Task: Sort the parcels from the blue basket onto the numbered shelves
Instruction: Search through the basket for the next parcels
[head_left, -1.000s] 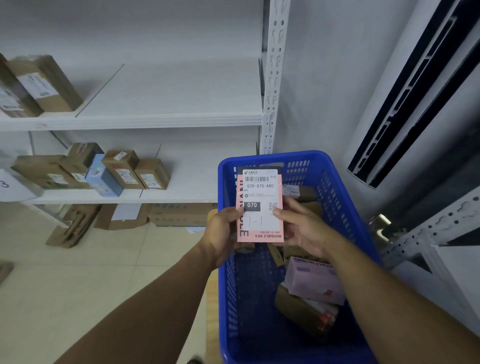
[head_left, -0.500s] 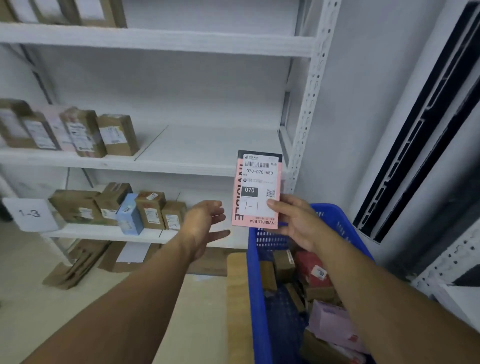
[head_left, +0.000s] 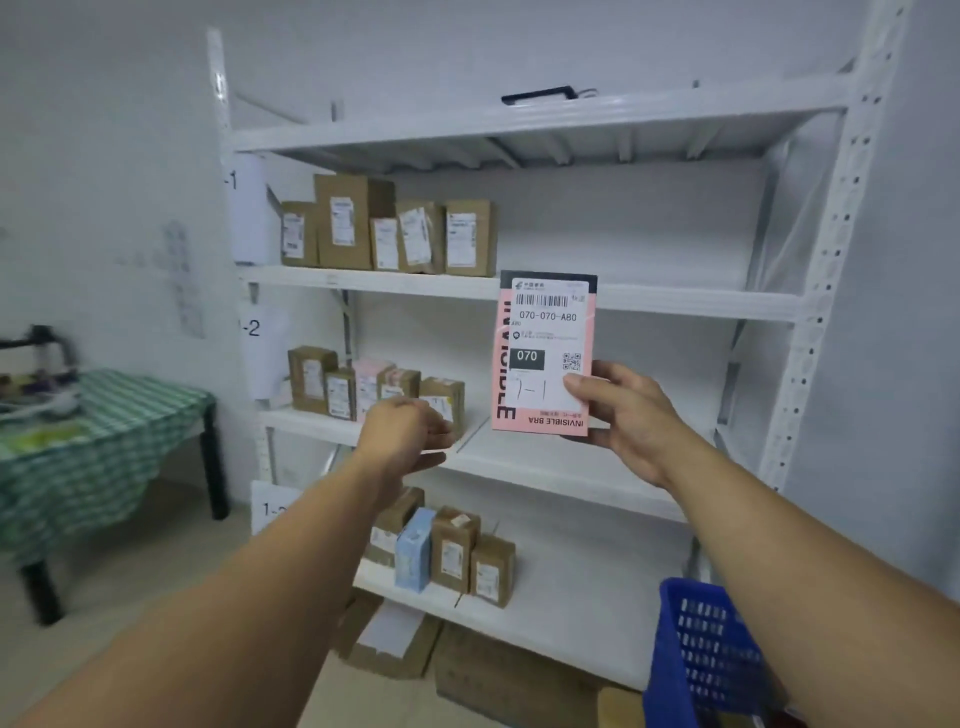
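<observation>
My right hand (head_left: 631, 418) holds a flat pink parcel (head_left: 543, 353) upright by its lower right corner, in front of the white shelf unit (head_left: 649, 299). Its white label reads 070-070-A80, with "1-1" handwritten below. My left hand (head_left: 402, 434) hovers empty to the left of the parcel, fingers loosely curled, level with the middle shelf. Paper signs on the left post read 1-1 (head_left: 244, 208) and 1-2 (head_left: 260, 338). The blue basket (head_left: 696, 654) shows only its corner at the bottom right.
Brown cardboard parcels stand in rows at the left of the three shelves, with a light blue box (head_left: 413, 556) on the lowest one. Flattened cartons lie on the floor under the rack. A table with a green checked cloth (head_left: 88, 452) stands at the left.
The view has risen from the basket to the whole rack. My left hand let go of the pink parcel; my right hand alone lifted it up in front of the shelves.
</observation>
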